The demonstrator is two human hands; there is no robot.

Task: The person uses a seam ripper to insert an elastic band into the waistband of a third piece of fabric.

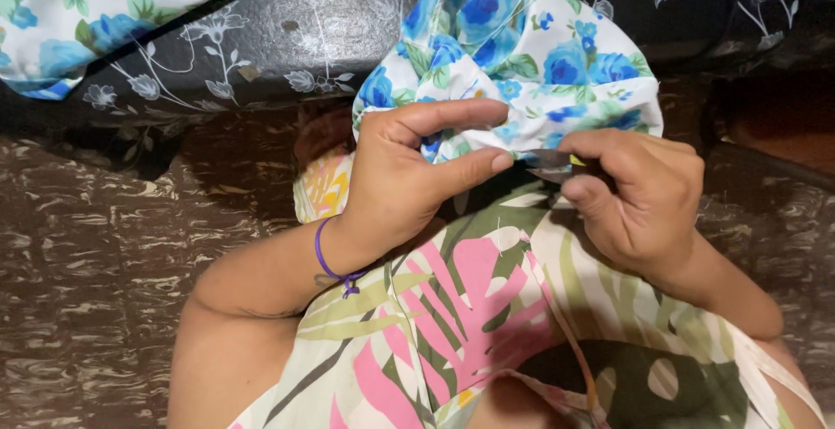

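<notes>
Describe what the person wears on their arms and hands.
Both arms are bare, with no sleeves or gloves. The left hand has a thin purple cord bracelet knotted round the wrist. The right hand shows no ring, band or watch.

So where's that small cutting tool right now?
The tool is pinched in the right hand, right of centre, its tip at the blue floral cloth that the left hand grips.

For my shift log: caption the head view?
Left hand pinches blue-flowered cloth; right hand holds a small tool at its edge.
</notes>
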